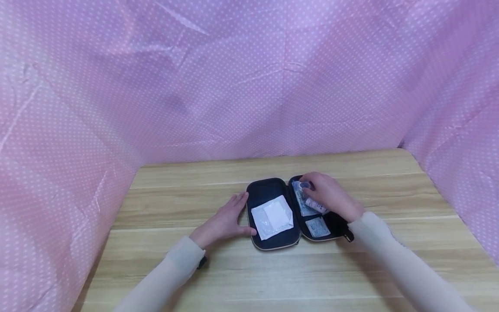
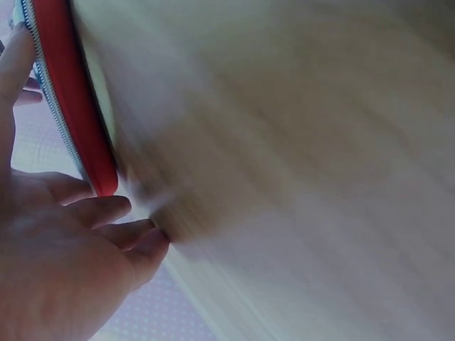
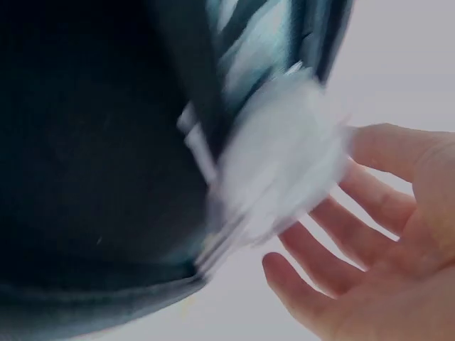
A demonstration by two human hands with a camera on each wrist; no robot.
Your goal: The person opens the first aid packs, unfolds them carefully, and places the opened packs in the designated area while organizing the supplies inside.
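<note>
A zip case (image 1: 274, 249) lies unfolded on the table, with a black lining and a red outer shell (image 2: 75, 92). My left hand (image 1: 224, 221) spreads along its left edge, thumb at the lower corner and fingertips near the upper one. Over the right half, my right hand (image 1: 331, 197) pinches a small whitish wrapped packet (image 3: 281, 156), blurred in the right wrist view. Below that hand, a small item with a purple-and-white label (image 1: 316, 206) lies on a clear plastic packet (image 1: 308, 211). A white packet (image 1: 269, 219) rests in the left half.
A small silvery packet (image 1: 317, 227) sits in a lower pocket of the right half, by the zip pull (image 1: 348, 237). The wooden table (image 1: 187, 190) meets a pink dotted cloth (image 1: 234, 86) at the back and sides.
</note>
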